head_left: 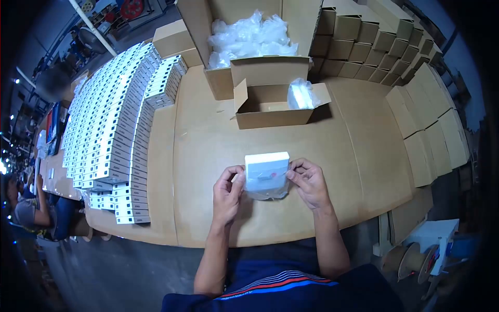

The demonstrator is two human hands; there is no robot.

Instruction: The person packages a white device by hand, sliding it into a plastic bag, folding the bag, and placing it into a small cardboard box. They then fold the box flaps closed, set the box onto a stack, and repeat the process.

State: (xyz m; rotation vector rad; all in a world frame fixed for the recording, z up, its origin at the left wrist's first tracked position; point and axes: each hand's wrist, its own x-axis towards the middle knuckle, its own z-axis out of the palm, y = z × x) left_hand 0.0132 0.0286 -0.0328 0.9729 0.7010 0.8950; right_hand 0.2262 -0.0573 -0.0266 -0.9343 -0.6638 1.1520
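Note:
Between my two hands is a small white box (pixel 266 176), partly inside a clear plastic bag that hangs loose below it. The fingers of my left hand (pixel 228 190) pinch its left side. On the right side, the thumb and fingers of my right hand (pixel 310 184) pinch the bag's edge. Beyond them stands an open brown carton (pixel 273 119), flaps up, with a bagged white box (pixel 301 96) upright at its right end. A larger carton (pixel 218 86) behind it holds a heap of clear plastic bags (pixel 253 39).
Rows of stacked white boxes (pixel 112 114) cover the table's left side. Brown cartons (pixel 364 47) are piled at the back right, with flat cartons (pixel 429 127) along the right edge. A cable reel (pixel 416 264) stands at lower right. Another person (pixel 39 210) sits at far left.

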